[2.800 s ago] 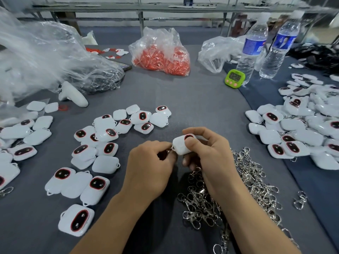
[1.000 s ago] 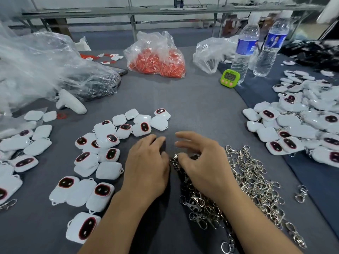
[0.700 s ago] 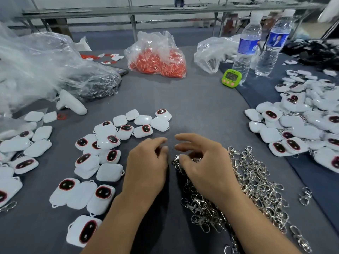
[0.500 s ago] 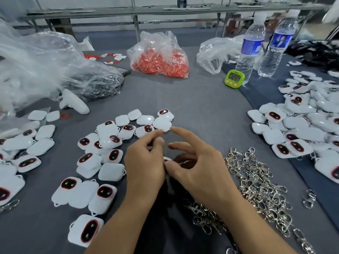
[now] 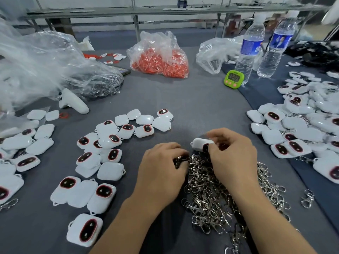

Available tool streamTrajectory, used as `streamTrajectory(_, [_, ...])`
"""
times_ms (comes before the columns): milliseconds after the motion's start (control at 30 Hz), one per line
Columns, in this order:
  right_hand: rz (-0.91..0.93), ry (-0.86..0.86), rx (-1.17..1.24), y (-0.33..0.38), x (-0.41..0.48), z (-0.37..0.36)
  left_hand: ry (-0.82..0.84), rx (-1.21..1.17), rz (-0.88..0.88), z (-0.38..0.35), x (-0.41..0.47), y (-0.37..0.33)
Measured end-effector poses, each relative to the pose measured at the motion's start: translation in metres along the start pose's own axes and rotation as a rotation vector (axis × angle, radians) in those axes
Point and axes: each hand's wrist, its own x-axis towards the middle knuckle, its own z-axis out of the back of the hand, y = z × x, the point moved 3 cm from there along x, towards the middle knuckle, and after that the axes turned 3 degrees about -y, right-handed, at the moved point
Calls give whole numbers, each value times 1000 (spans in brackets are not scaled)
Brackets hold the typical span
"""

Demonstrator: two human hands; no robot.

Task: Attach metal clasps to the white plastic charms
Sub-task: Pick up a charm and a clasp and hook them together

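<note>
A tangled heap of shiny metal clasps [image 5: 220, 195] lies nearest on the grey cloth-covered counter [image 5: 192, 99]. The left hand [image 5: 161, 173] rests on the heap's edge with its fingers [image 5: 180, 156] curled down among the clasps; I cannot tell whether they pinch one. Just beyond, the right hand [image 5: 233, 158] pinches a rounded, glossy white plastic charm [image 5: 199, 144] between thumb and curled fingers, just above the heap. More loose charms [image 5: 102, 143] with dark, red-rimmed ovals lie to the left, and a bigger pile [image 5: 302, 125] to the right. Farther back stand a green timer [image 5: 234, 79], two clear water bottles [image 5: 249, 52] and a crinkled clear bag [image 5: 156, 41] holding small orange parts [image 5: 161, 63].
</note>
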Motion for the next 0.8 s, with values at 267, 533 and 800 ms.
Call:
streamTrajectory(267, [145, 216, -158, 4, -2, -14, -53, -166, 120, 3, 1, 7])
streamTrajectory(533, [78, 132, 93, 1, -3, -12, -190, -151, 266, 10, 2, 16])
streamTrajectory(800, [72, 226, 270, 9, -11, -20, -116, -13, 203, 11, 6, 25])
